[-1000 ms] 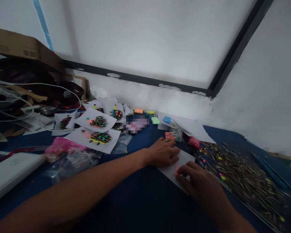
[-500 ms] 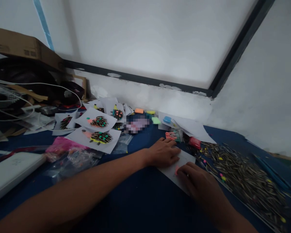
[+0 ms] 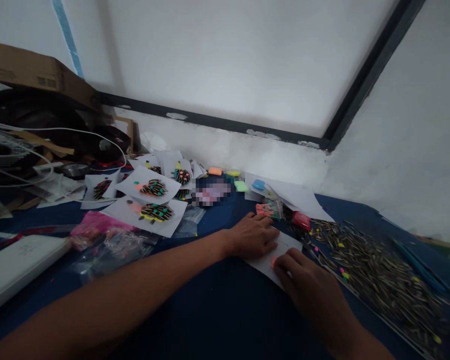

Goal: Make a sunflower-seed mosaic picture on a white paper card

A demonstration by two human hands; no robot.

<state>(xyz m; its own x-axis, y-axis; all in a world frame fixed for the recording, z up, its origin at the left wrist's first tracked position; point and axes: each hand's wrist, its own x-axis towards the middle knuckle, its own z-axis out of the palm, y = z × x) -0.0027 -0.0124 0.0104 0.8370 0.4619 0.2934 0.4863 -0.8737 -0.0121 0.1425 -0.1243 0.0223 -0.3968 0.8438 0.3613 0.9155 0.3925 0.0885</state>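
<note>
A white sheet of paper (image 3: pixel 264 267) lies on the blue tabletop. My left hand (image 3: pixel 253 234) rests flat on its far part, fingers spread. A small coral-pink piece of modelling clay (image 3: pixel 273 262) is on the sheet. At its right side is my right hand (image 3: pixel 303 277), with bent fingers drawn together and the thumb side against the clay; the fingertips are partly hidden. Just beyond my left hand lies a plastic bag of coral-pink clay (image 3: pixel 266 209), with a red packet (image 3: pixel 301 220) to its right.
A tray of sunflower-seed-like striped pieces (image 3: pixel 378 275) stretches along the right. Papers with hedgehog-like clay figures (image 3: pixel 155 212) lie at left, near crumpled plastic (image 3: pixel 112 250) and a white box (image 3: pixel 22 270). Orange (image 3: pixel 215 171), green (image 3: pixel 241 186) and blue (image 3: pixel 258 184) clay packs sit near the wall.
My right hand has shifted very slightly over the sheet beside the pink clay. My left hand stays in place on the paper.
</note>
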